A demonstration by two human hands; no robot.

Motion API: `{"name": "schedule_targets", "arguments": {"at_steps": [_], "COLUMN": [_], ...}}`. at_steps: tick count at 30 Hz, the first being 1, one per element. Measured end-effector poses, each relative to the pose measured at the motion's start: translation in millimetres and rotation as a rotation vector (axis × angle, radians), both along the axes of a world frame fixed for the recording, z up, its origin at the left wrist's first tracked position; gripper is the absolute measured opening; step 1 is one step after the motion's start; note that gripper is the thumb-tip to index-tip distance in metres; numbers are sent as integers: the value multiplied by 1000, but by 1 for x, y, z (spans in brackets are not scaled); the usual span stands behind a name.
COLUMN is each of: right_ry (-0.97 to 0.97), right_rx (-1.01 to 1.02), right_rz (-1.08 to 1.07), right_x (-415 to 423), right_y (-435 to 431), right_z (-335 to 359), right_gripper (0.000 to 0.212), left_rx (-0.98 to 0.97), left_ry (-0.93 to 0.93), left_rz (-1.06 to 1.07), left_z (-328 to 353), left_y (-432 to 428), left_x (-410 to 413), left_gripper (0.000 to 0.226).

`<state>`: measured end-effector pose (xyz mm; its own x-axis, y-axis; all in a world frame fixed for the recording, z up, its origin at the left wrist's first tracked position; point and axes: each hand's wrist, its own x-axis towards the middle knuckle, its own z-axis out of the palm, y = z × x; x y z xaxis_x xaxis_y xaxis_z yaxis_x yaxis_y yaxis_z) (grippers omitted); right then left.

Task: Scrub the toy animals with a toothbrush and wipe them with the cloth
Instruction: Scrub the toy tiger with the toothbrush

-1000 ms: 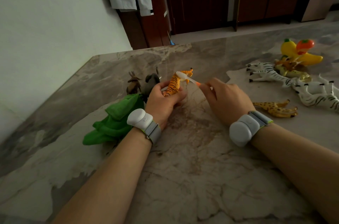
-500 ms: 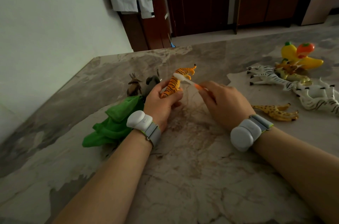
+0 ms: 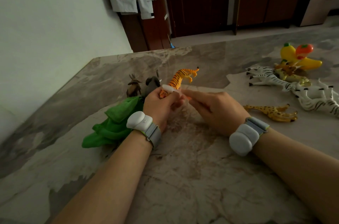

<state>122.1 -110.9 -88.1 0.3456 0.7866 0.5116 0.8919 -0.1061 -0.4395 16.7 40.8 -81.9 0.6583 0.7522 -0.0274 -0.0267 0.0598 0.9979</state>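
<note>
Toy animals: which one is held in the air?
The orange striped plastic tiger, gripped by the left hand; the black-and-white zebras and spotted yellow giraffe lie on the marble table.

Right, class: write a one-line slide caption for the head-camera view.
Left hand grips a toy tiger while the right hand holds a toothbrush against it, green cloth lying nearby.

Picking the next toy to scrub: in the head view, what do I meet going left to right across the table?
green cloth → brown antlered toy → grey toy → orange tiger → right hand → spotted giraffe
</note>
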Motion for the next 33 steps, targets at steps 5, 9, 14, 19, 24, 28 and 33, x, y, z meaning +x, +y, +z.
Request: {"name": "schedule_targets", "arguments": {"at_steps": [5,9,14,19,24,28,33], "right_ry": [42,61,16,72,55,30,71], "right_rx": [116,83,78,108,104,80,104], "right_rz": [-272,-163,-153,-271,-87,-149,-243], "right_x": [13,7,6,14,3,7,13], "right_y": [-2,-4,-1,-2,-3,-1,-3], "right_z": [0,3,1,-2,2,0,1], "right_gripper": [38,37,37,39,36,37,38], "left_rx": [-136,-151,-148,-155,-159,-156,-110], "left_ry": [-89,-86,-102,-98,-74,-85,-72], "left_rz": [-38,-3,13,1,-8,-9,-12], "left_z": [8,7,7,8,9,8,8], "left_y": [-7,-6,-5,-6,-7,-7,-7], "left_x": [0,2,2,2,2,1,0], "left_gripper": [26,23,26,26,28,28,21]}}
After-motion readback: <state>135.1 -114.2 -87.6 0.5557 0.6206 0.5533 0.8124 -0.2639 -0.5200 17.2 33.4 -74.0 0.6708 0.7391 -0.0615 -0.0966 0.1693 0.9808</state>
